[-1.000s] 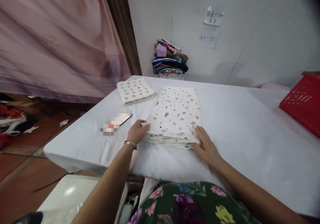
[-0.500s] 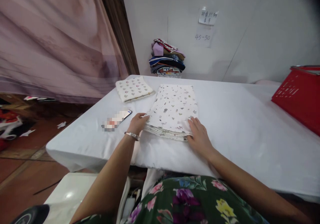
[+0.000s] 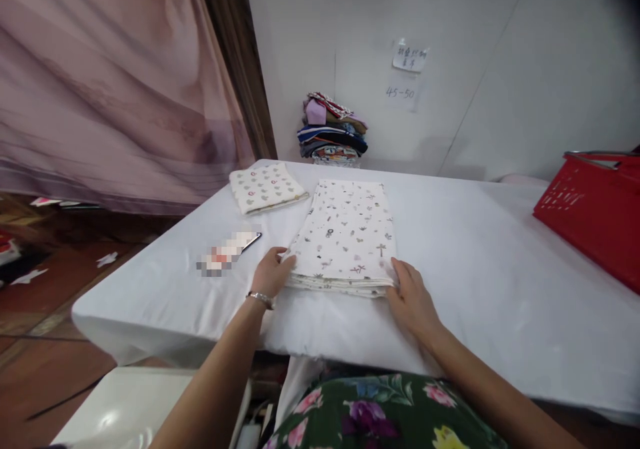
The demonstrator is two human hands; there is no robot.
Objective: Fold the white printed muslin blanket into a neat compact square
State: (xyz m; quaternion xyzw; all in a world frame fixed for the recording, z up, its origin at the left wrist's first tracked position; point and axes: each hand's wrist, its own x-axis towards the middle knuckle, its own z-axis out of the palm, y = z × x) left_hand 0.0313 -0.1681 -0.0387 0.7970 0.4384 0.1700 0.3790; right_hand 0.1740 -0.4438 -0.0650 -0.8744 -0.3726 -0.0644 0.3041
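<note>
Desk (image 3: pixel 480 282), white; red basket (image 3: pixel 595 215) to the right. Cloth (image 3: pixel 347 232), folded in layers, on desk near front edge – left hand (image 3: pixel 273 272) pinching near left corner, right hand (image 3: pixel 411 297) near right – phone (image 3: pixel 227 252) beside left hand

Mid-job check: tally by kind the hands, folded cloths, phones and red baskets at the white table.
Hands: 2 (left hand, right hand)
Folded cloths: 2 (large cloth, small cloth)
Phones: 1 (phone, partly pixelated)
Red baskets: 1 (red basket, cut off by the picture's edge)
Total: 6
</note>
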